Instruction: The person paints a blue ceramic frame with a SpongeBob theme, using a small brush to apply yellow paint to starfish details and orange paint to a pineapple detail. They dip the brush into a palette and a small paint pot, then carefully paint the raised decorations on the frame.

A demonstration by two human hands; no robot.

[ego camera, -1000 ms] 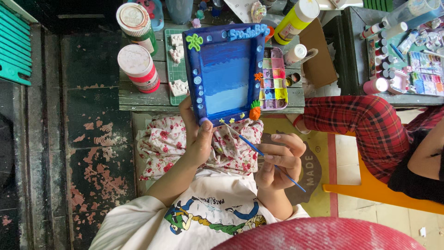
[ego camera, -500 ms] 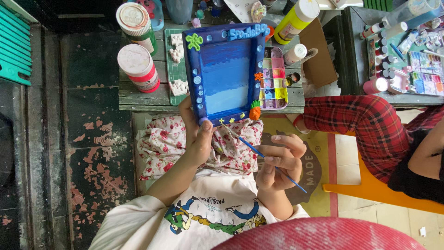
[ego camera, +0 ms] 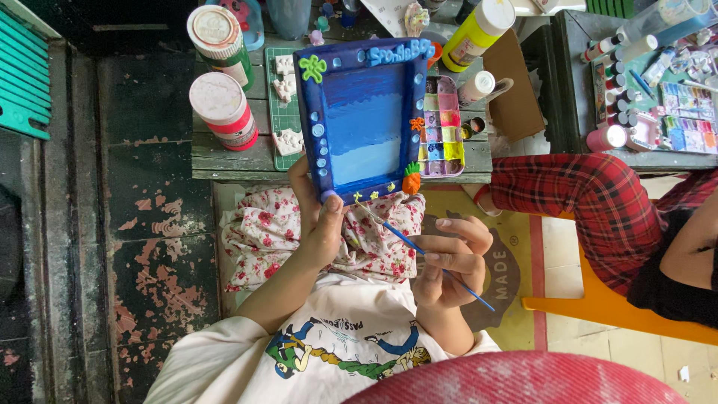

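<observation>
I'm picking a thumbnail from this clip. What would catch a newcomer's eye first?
The blue frame, held up mid-picture by the left hand, with small clay shapes along its border. Just below it, the right hand holds a thin brush whose tip is at the frame's lower edge. Behind the frame, on the table, sits a bright paint palette.

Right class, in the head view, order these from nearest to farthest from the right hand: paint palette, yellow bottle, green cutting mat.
From the right hand:
1. Paint palette, just beyond it on the table's near edge.
2. Green cutting mat, across the table, left of the blue frame.
3. Yellow bottle, at the table's far edge.
</observation>
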